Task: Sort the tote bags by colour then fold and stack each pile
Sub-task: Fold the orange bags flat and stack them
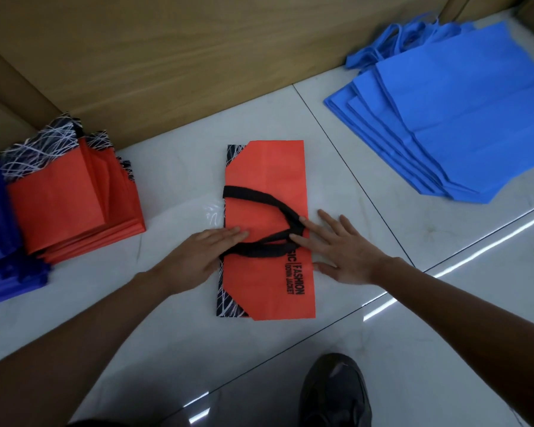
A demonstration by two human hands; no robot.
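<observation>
An orange tote bag, folded into a long strip with black patterned edges and black handles laid across it, lies on the white floor in the middle. My left hand lies flat on its left edge, fingers straight over the handle. My right hand is spread flat on the bag's right edge, fingertips touching the handles. A stack of folded orange bags sits at the left. At the far left edge lies a pile of dark blue bags. Unfolded light blue bags lie fanned out at the upper right.
A wooden panel wall runs along the back of the tiled floor. My dark shoe stands at the bottom, just below the bag.
</observation>
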